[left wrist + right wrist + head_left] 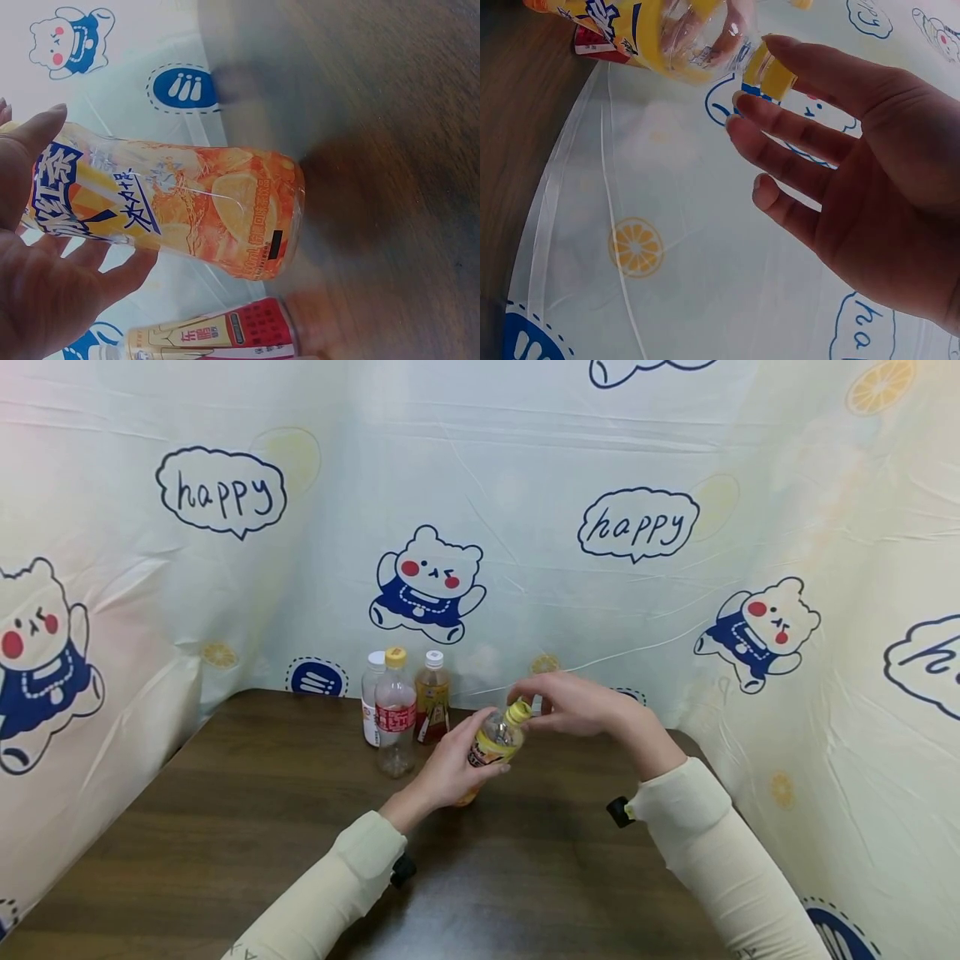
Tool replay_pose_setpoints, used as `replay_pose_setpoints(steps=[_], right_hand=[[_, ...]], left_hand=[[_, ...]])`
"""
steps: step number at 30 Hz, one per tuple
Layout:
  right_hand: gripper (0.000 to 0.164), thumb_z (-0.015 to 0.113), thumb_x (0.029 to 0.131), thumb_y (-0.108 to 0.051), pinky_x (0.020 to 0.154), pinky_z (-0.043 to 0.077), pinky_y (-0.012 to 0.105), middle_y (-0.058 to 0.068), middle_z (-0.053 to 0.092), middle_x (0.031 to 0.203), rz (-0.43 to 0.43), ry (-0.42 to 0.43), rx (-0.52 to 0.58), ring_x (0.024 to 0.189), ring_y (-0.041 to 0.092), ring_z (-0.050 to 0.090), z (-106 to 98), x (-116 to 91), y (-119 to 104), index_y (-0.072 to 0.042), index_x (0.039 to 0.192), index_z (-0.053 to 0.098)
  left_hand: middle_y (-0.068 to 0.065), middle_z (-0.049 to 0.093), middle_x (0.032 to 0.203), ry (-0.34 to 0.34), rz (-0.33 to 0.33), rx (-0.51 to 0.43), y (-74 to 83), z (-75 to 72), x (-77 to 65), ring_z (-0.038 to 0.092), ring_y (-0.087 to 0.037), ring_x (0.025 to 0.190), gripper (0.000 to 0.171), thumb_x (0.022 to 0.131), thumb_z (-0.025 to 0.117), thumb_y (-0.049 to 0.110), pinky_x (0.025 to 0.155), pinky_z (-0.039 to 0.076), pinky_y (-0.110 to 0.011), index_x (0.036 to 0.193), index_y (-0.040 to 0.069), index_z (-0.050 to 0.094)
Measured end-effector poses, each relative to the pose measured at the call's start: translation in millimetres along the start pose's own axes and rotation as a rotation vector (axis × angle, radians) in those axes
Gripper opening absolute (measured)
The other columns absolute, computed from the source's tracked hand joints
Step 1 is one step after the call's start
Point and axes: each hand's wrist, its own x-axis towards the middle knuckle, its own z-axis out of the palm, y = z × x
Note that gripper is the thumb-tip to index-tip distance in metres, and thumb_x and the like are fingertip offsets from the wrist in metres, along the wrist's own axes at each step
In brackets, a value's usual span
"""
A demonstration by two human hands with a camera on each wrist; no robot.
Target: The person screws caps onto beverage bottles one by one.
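My left hand grips a tilted plastic tea bottle round its yellow label. Its base points down to the left in the head view, over the table. At the bottle's upper end is a yellow cap, with the thumb and fingertips of my right hand pinching about it. The other fingers of that hand are loosely bent and apart from the bottle in the right wrist view. Clear plastic shows below the cap, and orange slices are printed near the base.
Left of the held bottle, several others stand at the table's back: a clear one with red label and yellow cap, a white-capped white one, and an amber-and-red one. A printed curtain hangs behind the brown table.
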Motion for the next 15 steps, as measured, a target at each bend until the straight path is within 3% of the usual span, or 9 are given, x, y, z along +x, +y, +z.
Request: replay_pose_setpoints(steps=[7, 12, 15], right_hand=[[0.019, 0.069, 0.099, -0.036, 0.065, 0.053, 0.031, -0.002, 0.068, 0.081, 0.026, 0.037, -0.047, 0.070, 0.013, 0.061, 3.4, 4.1, 2.1, -0.018, 0.106, 0.072], [0.044, 0.057, 0.102, -0.053, 0.052, 0.046, 0.032, -0.004, 0.061, 0.061, 0.133, 0.089, -0.145, 0.055, 0.015, 0.056, 5.9, 6.8, -0.5, -0.020, 0.076, 0.069], [0.049, 0.052, 0.102, -0.058, 0.055, 0.047, 0.032, -0.004, 0.061, 0.064, 0.153, 0.104, -0.165, 0.059, 0.015, 0.056, 4.4, 6.4, -1.2, -0.020, 0.079, 0.071]], left_hand=[[-0.001, 0.056, 0.136, -0.004, 0.000, 0.005, 1.7, 1.6, -1.7, 0.060, -0.020, 0.119, 0.079, 0.087, 0.085, 0.027, 0.104, 0.051, -0.049, 0.152, 0.027, 0.040], [0.001, 0.056, 0.137, 0.002, 0.008, 0.008, 0.8, 1.5, 0.5, 0.060, -0.018, 0.120, 0.079, 0.086, 0.085, 0.028, 0.105, 0.051, -0.047, 0.151, 0.031, 0.040], [0.000, 0.055, 0.138, 0.004, 0.004, 0.008, 0.2, 1.1, 1.0, 0.060, -0.020, 0.121, 0.081, 0.086, 0.085, 0.028, 0.105, 0.051, -0.048, 0.153, 0.027, 0.040]])
